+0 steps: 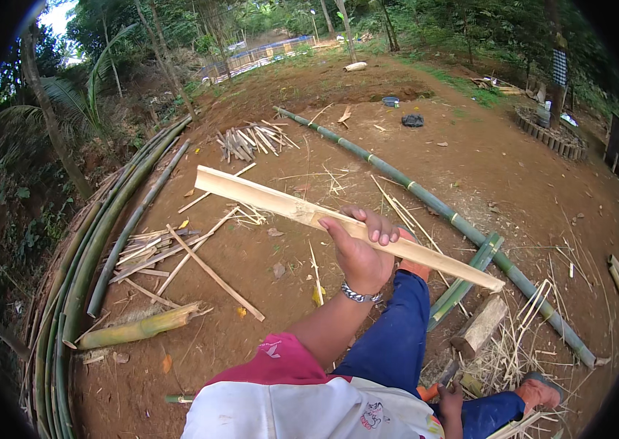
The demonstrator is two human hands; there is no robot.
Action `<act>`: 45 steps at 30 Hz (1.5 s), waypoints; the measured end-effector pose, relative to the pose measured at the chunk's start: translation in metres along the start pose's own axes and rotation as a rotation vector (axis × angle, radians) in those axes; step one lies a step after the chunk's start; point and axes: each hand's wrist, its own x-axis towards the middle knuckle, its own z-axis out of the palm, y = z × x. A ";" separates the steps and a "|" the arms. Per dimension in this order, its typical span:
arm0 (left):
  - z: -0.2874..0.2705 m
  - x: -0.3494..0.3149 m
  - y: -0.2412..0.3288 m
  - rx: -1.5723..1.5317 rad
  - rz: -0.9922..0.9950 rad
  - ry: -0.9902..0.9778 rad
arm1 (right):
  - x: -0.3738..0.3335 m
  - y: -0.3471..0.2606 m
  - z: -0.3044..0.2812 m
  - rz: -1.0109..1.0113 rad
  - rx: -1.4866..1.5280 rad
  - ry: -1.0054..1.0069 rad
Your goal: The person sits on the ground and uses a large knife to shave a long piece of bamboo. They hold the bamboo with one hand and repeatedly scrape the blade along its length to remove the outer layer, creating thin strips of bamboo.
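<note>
My left hand [363,249], with a chain bracelet at the wrist, is closed around the middle of a split bamboo piece [265,197]. The piece is pale, with its hollow inner side showing, and lies slantwise across the view above my left leg. Low on the right, my right hand [451,408] is closed beside my thigh at an orange-handled knife [447,374], whose dark blade points up toward a short wood block [480,325]. My fingers partly hide the handle. Green split bamboo [463,284] rests across a long bamboo pole [426,196] just beyond the block.
Long green bamboo poles [97,256] lie along the left edge. A cut bamboo length [137,328] and loose slats [150,252] lie nearer me; a pile of short sticks [254,140] is farther off. Thin shavings [507,366] cover the ground by my right boot [540,391].
</note>
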 end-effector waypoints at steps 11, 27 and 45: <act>0.032 0.020 0.041 -0.046 0.304 -0.167 | 0.022 0.002 0.022 0.066 -0.185 -0.168; 0.028 0.014 0.040 -0.123 0.268 -0.464 | 0.044 0.014 0.033 0.451 0.304 -0.270; 0.000 0.020 0.024 0.083 0.283 0.002 | 0.040 0.012 -0.002 0.443 0.884 -0.092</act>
